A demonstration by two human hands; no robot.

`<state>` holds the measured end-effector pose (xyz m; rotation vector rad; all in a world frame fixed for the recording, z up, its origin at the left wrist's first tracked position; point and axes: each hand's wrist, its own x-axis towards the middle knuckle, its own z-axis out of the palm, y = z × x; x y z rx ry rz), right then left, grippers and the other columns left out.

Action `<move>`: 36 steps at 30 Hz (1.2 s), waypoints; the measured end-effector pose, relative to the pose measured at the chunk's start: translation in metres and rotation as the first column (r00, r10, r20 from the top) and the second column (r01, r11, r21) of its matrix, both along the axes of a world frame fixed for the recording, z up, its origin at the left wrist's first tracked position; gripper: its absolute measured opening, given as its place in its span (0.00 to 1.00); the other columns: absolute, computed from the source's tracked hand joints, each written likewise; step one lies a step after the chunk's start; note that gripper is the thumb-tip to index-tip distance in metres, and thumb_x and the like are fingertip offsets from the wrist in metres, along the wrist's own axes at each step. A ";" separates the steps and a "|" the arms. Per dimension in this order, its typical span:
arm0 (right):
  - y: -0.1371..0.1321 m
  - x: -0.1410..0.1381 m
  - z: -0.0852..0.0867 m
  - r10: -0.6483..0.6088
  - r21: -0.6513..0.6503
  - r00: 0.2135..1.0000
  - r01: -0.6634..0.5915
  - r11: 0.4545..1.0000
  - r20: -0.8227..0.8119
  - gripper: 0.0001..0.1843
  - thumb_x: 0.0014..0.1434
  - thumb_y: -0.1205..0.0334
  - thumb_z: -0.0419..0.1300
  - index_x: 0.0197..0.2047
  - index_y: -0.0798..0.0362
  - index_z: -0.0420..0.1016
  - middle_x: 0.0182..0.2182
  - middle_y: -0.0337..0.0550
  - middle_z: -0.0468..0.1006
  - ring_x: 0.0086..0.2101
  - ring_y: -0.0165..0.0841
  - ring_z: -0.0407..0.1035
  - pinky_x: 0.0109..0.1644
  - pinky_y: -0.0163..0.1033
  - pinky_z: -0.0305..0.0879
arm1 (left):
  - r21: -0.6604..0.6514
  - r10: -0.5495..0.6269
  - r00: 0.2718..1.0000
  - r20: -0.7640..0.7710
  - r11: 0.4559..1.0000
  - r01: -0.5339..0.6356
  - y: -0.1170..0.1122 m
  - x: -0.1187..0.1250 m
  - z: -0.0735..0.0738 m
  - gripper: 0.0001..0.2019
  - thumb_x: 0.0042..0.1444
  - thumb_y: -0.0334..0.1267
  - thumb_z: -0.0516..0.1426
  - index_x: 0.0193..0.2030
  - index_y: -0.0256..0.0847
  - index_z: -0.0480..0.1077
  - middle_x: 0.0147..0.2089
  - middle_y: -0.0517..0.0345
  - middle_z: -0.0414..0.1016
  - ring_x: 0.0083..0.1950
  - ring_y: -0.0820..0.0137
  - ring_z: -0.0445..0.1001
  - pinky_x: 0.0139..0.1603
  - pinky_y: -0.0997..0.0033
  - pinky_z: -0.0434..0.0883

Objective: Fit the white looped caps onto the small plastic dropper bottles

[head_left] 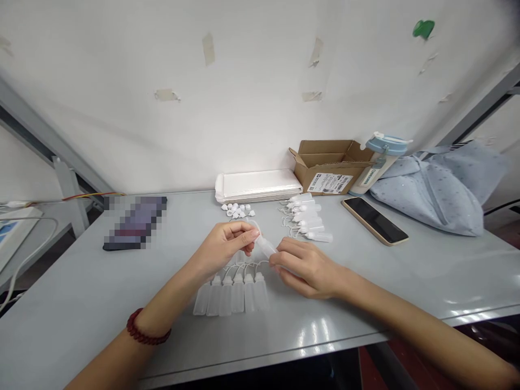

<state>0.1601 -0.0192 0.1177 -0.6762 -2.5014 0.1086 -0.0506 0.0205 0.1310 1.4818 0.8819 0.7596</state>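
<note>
A translucent plastic bottle (pixel 267 247) is held tilted between my two hands above the table. My left hand (pixel 229 244) pinches its neck end, where a thin pale tube or strap curves up. The fingers of my right hand (pixel 306 268) close round its lower end. Below my hands lies a row of several similar bottles (pixel 226 297) with white tops and thin looped straps. Another group of such bottles (pixel 306 216) lies beyond my right hand. Small white caps (pixel 238 210) sit in a pile behind my left hand.
At the back are a stack of flat white boxes (pixel 258 185), an open cardboard box (pixel 329 168) and a tumbler (pixel 377 162). A phone (pixel 374 221) and a pale blue bag (pixel 430 189) lie on the right. A pixelated dark object (pixel 138 223) is on the left.
</note>
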 end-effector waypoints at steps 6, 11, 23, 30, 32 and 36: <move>0.001 0.004 0.004 -0.016 -0.242 0.981 -0.032 0.970 -0.194 0.09 0.59 0.72 0.45 0.38 0.53 0.62 0.30 0.42 0.68 0.29 0.31 0.61 0.32 0.36 0.61 | 0.006 0.040 0.999 -0.009 0.999 -0.040 0.000 0.000 -0.001 0.11 0.55 0.46 0.59 0.32 0.39 0.73 0.28 0.62 0.69 0.29 0.75 0.67 0.35 0.72 0.65; -0.001 0.006 0.009 -0.124 -0.423 0.958 0.003 0.906 -0.259 0.07 0.63 0.71 0.44 0.36 0.51 0.59 0.27 0.37 0.64 0.26 0.28 0.57 0.30 0.34 0.56 | 0.007 0.042 0.999 0.028 0.999 -0.042 -0.004 0.004 0.002 0.09 0.53 0.43 0.61 0.34 0.40 0.75 0.28 0.61 0.72 0.29 0.75 0.69 0.33 0.73 0.67; 0.002 0.006 0.003 -0.283 -0.728 0.876 -0.107 0.677 -0.391 0.07 0.66 0.63 0.45 0.36 0.50 0.60 0.25 0.34 0.59 0.26 0.28 0.56 0.31 0.35 0.54 | -0.035 0.045 0.999 0.015 0.998 -0.044 -0.006 0.004 0.001 0.10 0.47 0.38 0.65 0.38 0.43 0.76 0.33 0.61 0.73 0.33 0.75 0.69 0.35 0.75 0.68; -0.001 0.006 0.006 -0.300 -0.738 0.850 -0.144 0.659 -0.433 0.07 0.66 0.64 0.45 0.36 0.51 0.60 0.24 0.34 0.60 0.26 0.28 0.56 0.31 0.35 0.56 | -0.146 0.021 0.999 0.038 0.989 -0.016 -0.006 0.003 0.002 0.13 0.47 0.40 0.66 0.41 0.43 0.75 0.30 0.61 0.75 0.35 0.73 0.72 0.39 0.73 0.69; 0.000 0.005 0.006 -0.303 -0.737 0.849 -0.139 0.661 -0.432 0.07 0.65 0.64 0.45 0.36 0.51 0.60 0.24 0.34 0.60 0.26 0.28 0.56 0.31 0.35 0.56 | -0.149 0.021 0.999 0.043 0.989 -0.014 -0.006 0.003 0.002 0.13 0.48 0.41 0.65 0.41 0.42 0.75 0.32 0.60 0.76 0.36 0.72 0.73 0.40 0.72 0.70; 0.001 0.004 0.008 -0.307 -0.739 0.846 -0.142 0.658 -0.436 0.07 0.65 0.63 0.45 0.35 0.51 0.60 0.24 0.34 0.60 0.26 0.28 0.56 0.31 0.36 0.57 | -0.152 0.023 0.997 0.074 0.988 -0.011 -0.006 0.003 0.003 0.11 0.52 0.44 0.62 0.39 0.40 0.76 0.33 0.58 0.77 0.37 0.70 0.75 0.43 0.70 0.71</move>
